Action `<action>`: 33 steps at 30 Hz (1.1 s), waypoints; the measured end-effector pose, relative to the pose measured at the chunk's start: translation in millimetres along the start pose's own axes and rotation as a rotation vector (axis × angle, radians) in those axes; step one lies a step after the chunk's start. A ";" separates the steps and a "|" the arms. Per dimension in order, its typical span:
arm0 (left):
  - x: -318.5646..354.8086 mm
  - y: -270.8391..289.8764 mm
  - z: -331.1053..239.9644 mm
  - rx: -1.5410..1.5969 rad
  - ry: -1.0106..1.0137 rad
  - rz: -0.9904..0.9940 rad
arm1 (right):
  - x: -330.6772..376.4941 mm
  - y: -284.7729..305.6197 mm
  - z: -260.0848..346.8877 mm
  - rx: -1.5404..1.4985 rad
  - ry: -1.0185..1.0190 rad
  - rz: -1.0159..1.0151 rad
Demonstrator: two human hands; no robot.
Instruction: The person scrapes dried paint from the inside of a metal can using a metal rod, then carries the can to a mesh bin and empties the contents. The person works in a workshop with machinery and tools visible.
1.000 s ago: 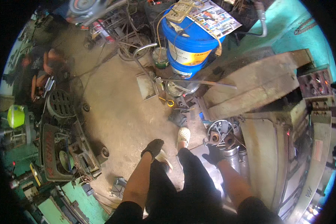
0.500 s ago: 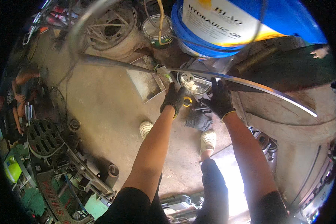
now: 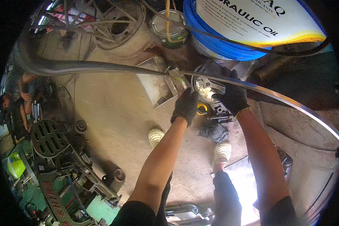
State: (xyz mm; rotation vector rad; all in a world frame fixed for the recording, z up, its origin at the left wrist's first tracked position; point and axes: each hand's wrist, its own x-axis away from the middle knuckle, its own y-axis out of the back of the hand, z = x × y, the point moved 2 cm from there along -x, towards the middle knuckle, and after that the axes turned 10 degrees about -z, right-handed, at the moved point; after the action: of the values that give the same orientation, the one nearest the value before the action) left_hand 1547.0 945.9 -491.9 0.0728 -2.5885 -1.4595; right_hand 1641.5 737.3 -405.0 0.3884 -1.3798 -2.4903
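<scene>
A round metal part (image 3: 207,87) just below the blue drum (image 3: 229,34) is gripped by the gloved right hand (image 3: 231,98); the left hand (image 3: 185,107) is curled beside it, grip kinda unclear.

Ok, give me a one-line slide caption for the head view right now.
Gloved left hand and right hand reach a round metal part beneath a long curved metal strip, beside a blue drum.

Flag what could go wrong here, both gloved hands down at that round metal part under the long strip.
1. The long metal strip crosses right over the right hand; its edge could catch the wrist.
2. The left hand reaches past a metal tray; a snag is possible.
3. The round metal part may slip from gloved hands.
</scene>
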 end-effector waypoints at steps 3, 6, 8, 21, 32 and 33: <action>12.7 54.7 10.5 -0.239 -0.300 -0.059 | 27.5 20.6 -9.4 0.089 -0.164 0.030; 20.4 107.6 134.5 0.288 0.098 -0.092 | 76.9 29.4 14.2 0.096 -0.222 -0.110; -8.3 130.2 207.4 0.291 0.349 0.001 | 114.9 32.8 39.1 -0.093 -0.300 -0.148; -289.1 139.7 119.7 0.823 0.576 0.129 | 236.7 2.8 142.7 -0.615 -0.740 0.578; -350.5 124.2 122.3 0.286 0.244 0.150 | 253.3 21.1 114.2 -0.577 -1.236 0.400; -343.8 122.7 129.1 0.172 0.183 0.148 | 249.5 22.1 116.7 -0.598 -1.241 0.379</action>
State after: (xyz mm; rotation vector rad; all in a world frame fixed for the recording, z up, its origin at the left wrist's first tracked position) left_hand 1868.4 1161.8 -494.9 0.0338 -2.5048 -1.1228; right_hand 1370.5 728.1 -352.2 -1.5758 -0.6945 -2.5880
